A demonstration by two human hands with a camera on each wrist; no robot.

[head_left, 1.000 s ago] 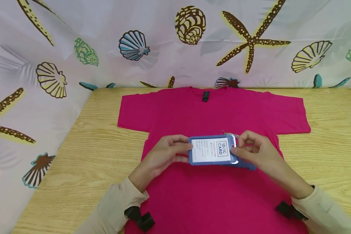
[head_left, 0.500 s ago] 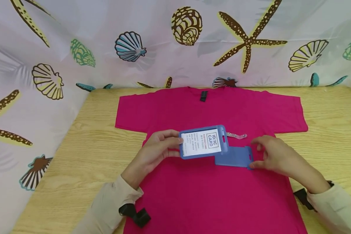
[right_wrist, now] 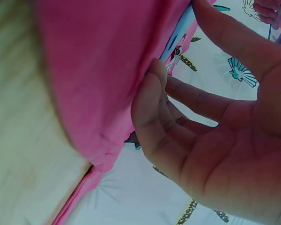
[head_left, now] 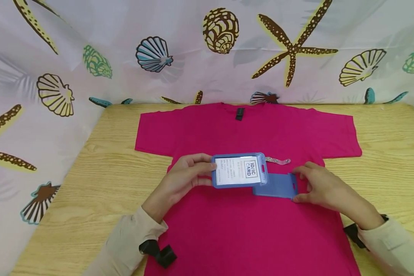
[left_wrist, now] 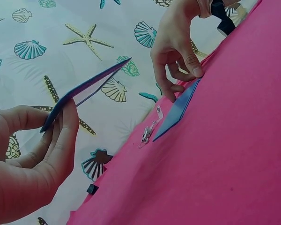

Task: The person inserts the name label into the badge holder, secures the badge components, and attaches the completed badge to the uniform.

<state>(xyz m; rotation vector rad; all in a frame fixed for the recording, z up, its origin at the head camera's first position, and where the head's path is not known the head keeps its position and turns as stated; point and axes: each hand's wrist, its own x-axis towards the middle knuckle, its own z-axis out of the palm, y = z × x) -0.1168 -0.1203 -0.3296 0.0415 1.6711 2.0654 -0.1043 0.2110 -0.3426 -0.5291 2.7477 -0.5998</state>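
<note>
My left hand (head_left: 179,180) pinches the left end of a blue ID badge holder (head_left: 239,154), thumb in front and fingers behind. A white paper insert reading "ID/IC CARD" shows in its window, and the left wrist view has the holder raised well above the shirt. Below and right of it, a flat blue badge cover (head_left: 276,186) lies on the pink T-shirt (head_left: 255,230), its left corner overlapped by the holder. My right hand (head_left: 326,188) grips the cover's slotted right end, thumb at the near corner and fingers at the far one. A clear strap clip (left_wrist: 152,126) lies beside the cover.
The T-shirt is spread on a wooden table (head_left: 76,199), collar toward the back, with a black neck label (head_left: 239,114). Behind and to the left hangs a white curtain (head_left: 189,23) printed with shells and starfish. Black straps (head_left: 158,253) circle both sleeves.
The left hand has drawn the badge holder left, away from the right hand. The right hand has moved from the holder's end onto the cover's end, and the cover and strap clip are more exposed.
</note>
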